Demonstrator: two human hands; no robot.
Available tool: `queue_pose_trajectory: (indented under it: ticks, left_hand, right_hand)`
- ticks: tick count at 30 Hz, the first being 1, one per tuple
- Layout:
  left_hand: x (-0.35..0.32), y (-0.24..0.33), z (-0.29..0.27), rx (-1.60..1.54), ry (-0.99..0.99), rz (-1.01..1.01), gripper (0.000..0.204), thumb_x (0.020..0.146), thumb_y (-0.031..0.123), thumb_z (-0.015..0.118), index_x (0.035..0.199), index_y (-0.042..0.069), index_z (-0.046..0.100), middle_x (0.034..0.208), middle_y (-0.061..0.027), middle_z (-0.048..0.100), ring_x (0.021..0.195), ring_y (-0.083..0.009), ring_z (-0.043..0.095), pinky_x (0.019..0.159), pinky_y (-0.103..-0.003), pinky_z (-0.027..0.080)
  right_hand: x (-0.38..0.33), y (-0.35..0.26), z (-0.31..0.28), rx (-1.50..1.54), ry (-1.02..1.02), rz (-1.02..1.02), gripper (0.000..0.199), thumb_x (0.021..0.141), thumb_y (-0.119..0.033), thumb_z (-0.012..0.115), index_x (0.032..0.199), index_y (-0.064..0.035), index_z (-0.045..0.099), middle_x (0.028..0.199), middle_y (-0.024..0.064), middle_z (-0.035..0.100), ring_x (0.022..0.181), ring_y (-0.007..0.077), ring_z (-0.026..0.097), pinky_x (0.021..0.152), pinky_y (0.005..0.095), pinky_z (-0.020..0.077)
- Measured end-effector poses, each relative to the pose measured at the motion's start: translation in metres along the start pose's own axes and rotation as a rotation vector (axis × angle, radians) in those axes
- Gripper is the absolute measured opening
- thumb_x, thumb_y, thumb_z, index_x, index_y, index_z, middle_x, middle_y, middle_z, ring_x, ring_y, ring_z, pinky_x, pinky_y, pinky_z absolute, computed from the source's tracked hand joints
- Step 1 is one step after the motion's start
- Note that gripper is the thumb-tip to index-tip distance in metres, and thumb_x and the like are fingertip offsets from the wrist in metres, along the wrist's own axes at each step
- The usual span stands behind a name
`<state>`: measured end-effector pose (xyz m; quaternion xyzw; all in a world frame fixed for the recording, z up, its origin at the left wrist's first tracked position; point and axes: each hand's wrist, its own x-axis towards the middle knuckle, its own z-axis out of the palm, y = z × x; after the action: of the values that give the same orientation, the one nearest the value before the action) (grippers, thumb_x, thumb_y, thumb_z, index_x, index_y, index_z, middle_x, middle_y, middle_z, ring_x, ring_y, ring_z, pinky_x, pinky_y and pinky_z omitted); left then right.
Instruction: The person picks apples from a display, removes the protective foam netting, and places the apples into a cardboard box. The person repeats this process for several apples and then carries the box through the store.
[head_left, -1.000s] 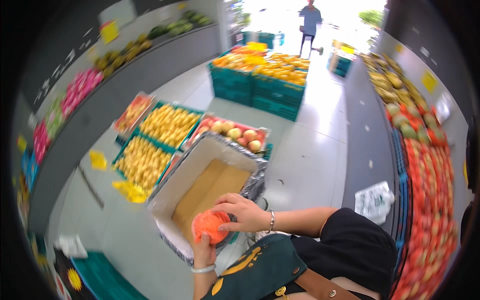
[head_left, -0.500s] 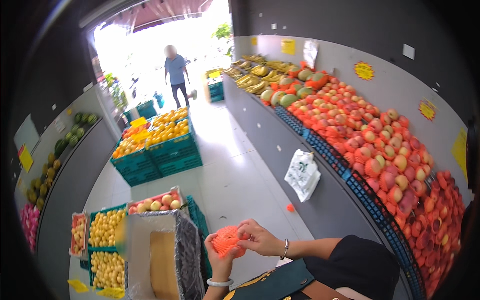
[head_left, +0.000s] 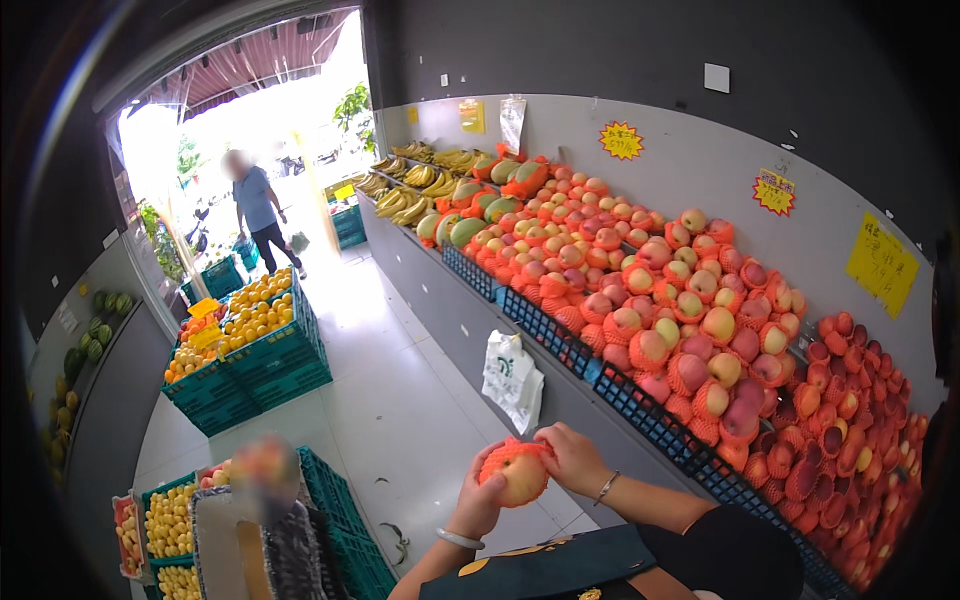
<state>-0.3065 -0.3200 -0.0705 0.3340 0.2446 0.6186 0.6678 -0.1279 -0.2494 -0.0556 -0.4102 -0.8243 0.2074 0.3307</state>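
In my left hand (head_left: 476,508) is a pale yellow-pink apple (head_left: 524,482), its bare side and stem dimple showing. An orange-red foam net (head_left: 497,456) wraps its upper and left parts. At its upper right, the fingers of my right hand (head_left: 577,461) pinch the net's edge. Both hands are held in front of me, above the floor beside the display counter. Heaped along the counter to my right are many apples (head_left: 652,345), a lot of them in similar orange-red nets.
A blue plastic lattice (head_left: 560,345) edges the counter, and a white plastic bag (head_left: 512,380) hangs on its front. Green crates (head_left: 262,385) of orange fruit stand ahead left. Nearer left are an open box (head_left: 215,550) and yellow fruit (head_left: 170,520). A person (head_left: 258,210) is near the doorway.
My view has turned to the right. The apple's bare skin now shows where the net covered it before, and my right hand has moved to its upper right side.
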Motion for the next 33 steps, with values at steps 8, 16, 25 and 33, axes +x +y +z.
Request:
queue_pose_trajectory:
  ticks: [8, 16, 25, 33]
  left_hand:
    - [0.078, -0.051, 0.071, -0.155, -0.116, 0.000, 0.070, 0.080, 0.050, 0.058, 0.129, 0.004, 0.038, 0.126, -0.0126, 0.047, 0.118, -0.0259, 0.046, 0.100, -0.042, 0.037]
    - [0.126, -0.069, 0.106, -0.160, -0.133, -0.107, 0.074, 0.081, 0.062, 0.049, 0.131, 0.008, 0.039, 0.129, -0.0102, 0.048, 0.120, -0.0258, 0.045, 0.102, -0.044, 0.034]
    - [0.182, -0.086, 0.111, -0.198, -0.265, -0.231, 0.072, 0.085, 0.058, 0.046, 0.133, 0.005, 0.038, 0.132, -0.0109, 0.045, 0.123, -0.0269, 0.042, 0.103, -0.044, 0.033]
    - [0.238, -0.084, 0.093, -0.111, -0.303, -0.290, 0.056, 0.083, 0.024, 0.061, 0.130, 0.012, 0.033, 0.127, -0.0094, 0.042, 0.118, -0.0269, 0.045, 0.091, -0.044, 0.045]
  right_hand:
    - [-0.011, 0.053, -0.072, 1.113, -0.063, 0.482, 0.023, 0.089, -0.027, 0.057, 0.091, -0.0053, 0.050, 0.074, 0.0025, 0.055, 0.062, 0.0114, 0.055, 0.053, 0.0293, 0.0459]
    - [-0.007, 0.086, -0.106, 0.540, 0.246, 0.371, 0.025, 0.082, -0.020, 0.066, 0.092, -0.0060, 0.049, 0.076, 0.0021, 0.054, 0.066, 0.0105, 0.055, 0.056, 0.0262, 0.0453]
    - [0.002, 0.123, -0.095, 0.458, 0.392, 0.363, 0.025, 0.076, -0.013, 0.062, 0.095, -0.0044, 0.050, 0.080, 0.0089, 0.057, 0.074, 0.0189, 0.058, 0.063, 0.0341, 0.0475]
    - [0.018, 0.106, -0.132, -0.044, 0.558, 0.213, 0.067, 0.065, -0.026, 0.078, 0.121, -0.0090, 0.046, 0.127, 0.0135, 0.042, 0.110, 0.0290, 0.049, 0.087, 0.0372, 0.0459]
